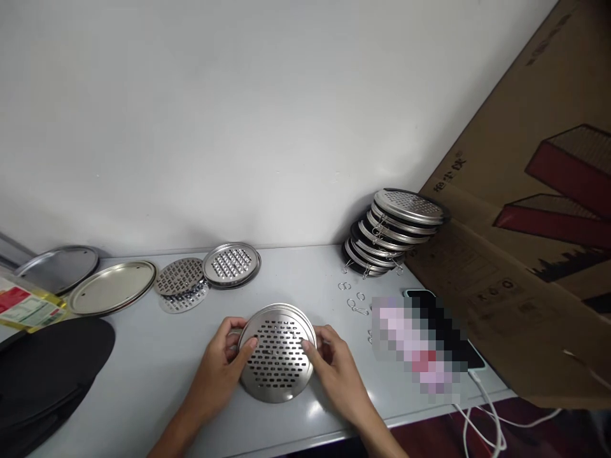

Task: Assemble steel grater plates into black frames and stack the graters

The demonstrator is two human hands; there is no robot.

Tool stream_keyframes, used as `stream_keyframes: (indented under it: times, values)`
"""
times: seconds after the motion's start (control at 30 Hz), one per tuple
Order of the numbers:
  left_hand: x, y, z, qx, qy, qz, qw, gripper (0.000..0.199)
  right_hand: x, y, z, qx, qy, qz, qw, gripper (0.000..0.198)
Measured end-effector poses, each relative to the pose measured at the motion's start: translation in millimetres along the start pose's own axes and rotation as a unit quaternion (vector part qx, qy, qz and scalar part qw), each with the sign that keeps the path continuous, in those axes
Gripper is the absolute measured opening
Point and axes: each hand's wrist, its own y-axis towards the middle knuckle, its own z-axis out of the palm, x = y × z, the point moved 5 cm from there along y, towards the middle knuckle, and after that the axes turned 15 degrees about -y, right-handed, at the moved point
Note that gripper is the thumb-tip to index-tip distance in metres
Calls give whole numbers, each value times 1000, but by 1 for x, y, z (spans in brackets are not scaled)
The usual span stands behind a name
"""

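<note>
Between my hands is a round metal disc with rows of slots (277,356), seated in a shiny rimmed metal ring. My left hand (224,356) grips its left edge, the thumb lying on the slotted face. On the opposite edge, my right hand (337,359) holds it the same way, thumb on top and fingers curled behind the rim. The disc tilts slightly towards me just over the grey table (186,356). Whether its lower edge touches the table I cannot tell.
Loose perforated discs (180,277) and a rimmed grater disc (232,264) lie at the back left, beside plain round lids (114,287). A stack of assembled discs (408,207) leans near a cardboard box (515,254). Small wire rings (352,303), a phone (458,343) and black sheets (52,375) lie around.
</note>
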Motion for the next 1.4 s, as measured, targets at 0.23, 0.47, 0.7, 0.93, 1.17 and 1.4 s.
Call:
stream_keyframes:
  times: [0.23,0.47,0.7,0.93,1.17,1.4]
  values:
    - [-5,-6,2,21,-109,29,993,44,0,-15,12,47,165,26,985,32]
    - [-4,-9,4,11,-137,34,990,50,0,-21,12,-15,198,39,979,33]
    - [2,-13,16,106,-156,-19,982,31,-7,-21,12,-9,253,79,964,32]
    - [11,-14,25,150,-183,-48,970,32,7,-30,3,0,245,107,964,52]
    - [10,-22,32,152,-178,-66,970,50,7,-29,-1,-9,269,94,959,55]
    - [6,-25,38,172,-179,-77,966,52,-7,-27,-5,-60,245,117,961,61]
